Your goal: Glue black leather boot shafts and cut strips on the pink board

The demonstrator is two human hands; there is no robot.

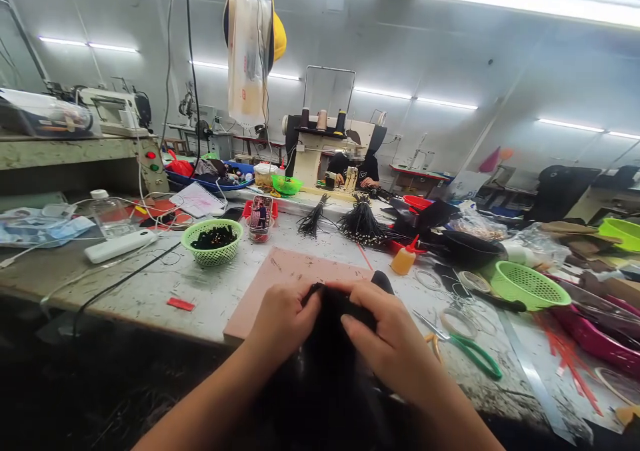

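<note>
From where I stand facing the bench, the black workpiece (327,314) is located between the person's two hands, at the near edge of the pink board (280,267). The left hand (284,314) pinches the upper edge, thumb against curled fingers, no gap visible. The right hand (387,324) grips the opposite side, fingers bent over it, thumb on the near face. The workpiece lies directly inward from both grips, to the right of the left hand and to the left of the right; neither hand is clearly nearer. Its long axis appears to run from the pinched edge back toward the person's body, but the lower end merges with shadow and cannot be traced. A rounded black end (383,281) projects beyond the right hand; whether it belongs to the same piece cannot be determined. Green-handled scissors (475,354) lie to the right of the board; a red strip (181,303) lies to its left. Farther back are a light-green basket (213,257) with black pieces, a red-nozzled bottle (403,262) and a bundle of black cords (365,221). Beyond them, a co-worker (370,169) sits behind an industrial sewing machine (310,161).
</note>
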